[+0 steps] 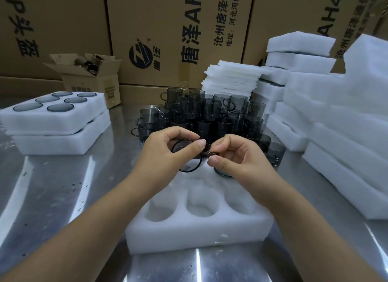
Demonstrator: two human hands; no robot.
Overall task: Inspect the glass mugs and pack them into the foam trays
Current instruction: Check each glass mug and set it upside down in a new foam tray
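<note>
I hold a smoky grey glass mug point(184, 149) tilted above the white foam tray point(197, 231) in front of me. My left hand point(165, 153) grips the mug's body and rim. My right hand point(237, 157) pinches its handle between thumb and fingers. The tray's near row of round pockets holds nothing; another mug point(222, 172) sits in a far pocket, partly hidden by my right hand. A pile of grey glass mugs point(210, 113) stands stacked behind my hands.
Two stacked foam trays point(54, 126) filled with mugs lie at the left. Stacks of foam trays point(346, 134) and thin foam sheets point(231, 78) rise at the right. A small open carton point(92, 80) and large cardboard boxes point(178, 36) line the back of the steel table point(63, 187).
</note>
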